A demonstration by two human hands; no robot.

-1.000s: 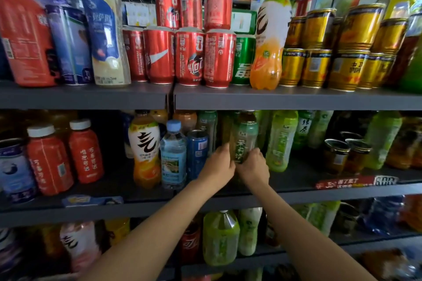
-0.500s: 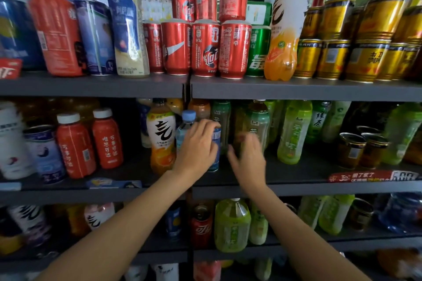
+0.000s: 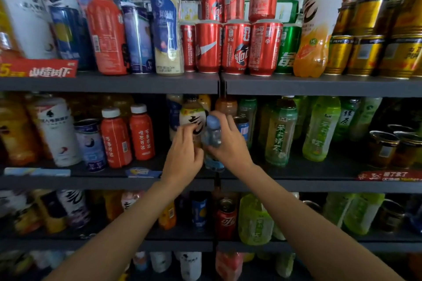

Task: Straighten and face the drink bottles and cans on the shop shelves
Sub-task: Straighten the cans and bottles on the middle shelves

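On the middle shelf (image 3: 296, 172), far left, a white can (image 3: 57, 131) stands beside a blue can (image 3: 91, 143) and two red bottles (image 3: 126, 136) with white caps. Next, the person's left hand (image 3: 182, 155) reaches in with fingers curled against an orange bottle (image 3: 193, 118) bearing a white label; whether it truly grips it cannot be told. Just beside it, the right hand (image 3: 230, 143) wraps its fingers around a small water bottle (image 3: 212, 134) with a blue cap, upright at the shelf's front edge. A blue can (image 3: 243, 129) sits behind that hand. Further right stand green tea bottles (image 3: 282, 134), then brown cans (image 3: 383, 147). Above, red cans (image 3: 235, 48) stack in two tiers.
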